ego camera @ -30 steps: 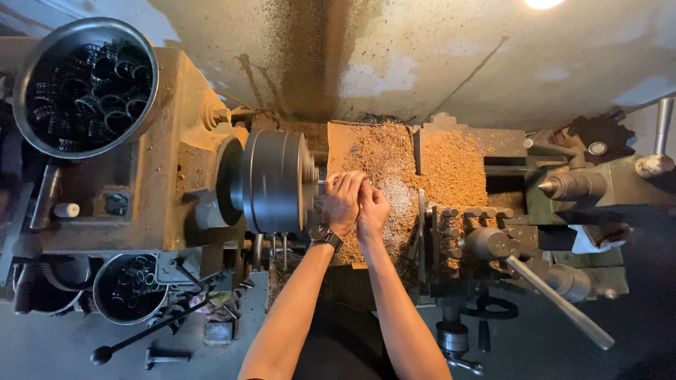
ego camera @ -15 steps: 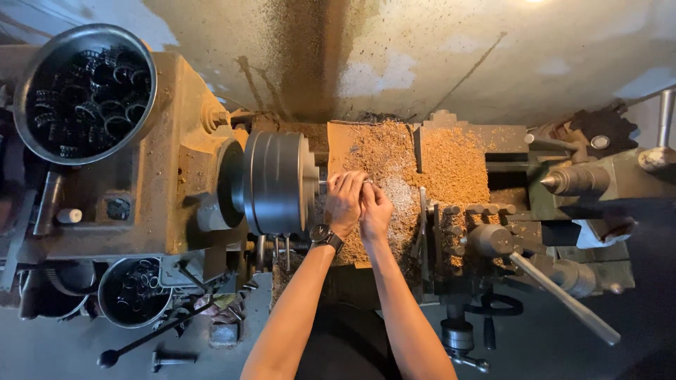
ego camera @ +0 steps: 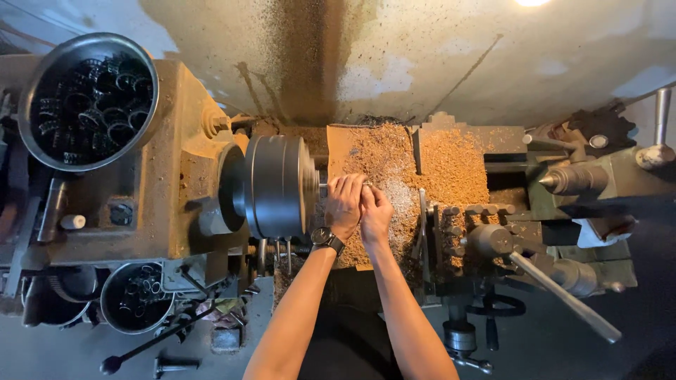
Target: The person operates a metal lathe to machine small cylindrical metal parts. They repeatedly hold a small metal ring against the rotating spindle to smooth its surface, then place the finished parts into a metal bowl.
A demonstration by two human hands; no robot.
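Nothing much has moved since a second ago: my left hand and right hand stay pressed together, fingers curled around a small metal piece I can barely see. It pokes out just right of the round steel chuck, long axis running left to right, my left hand nearer the chuck. Beyond my fingers, brass-coloured shavings lie heaped, gritty and loose.

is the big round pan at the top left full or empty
Partly full. The round metal pan on the lathe's headstock holds a dark heap of ring-shaped metal parts, with its inner wall showing above them.
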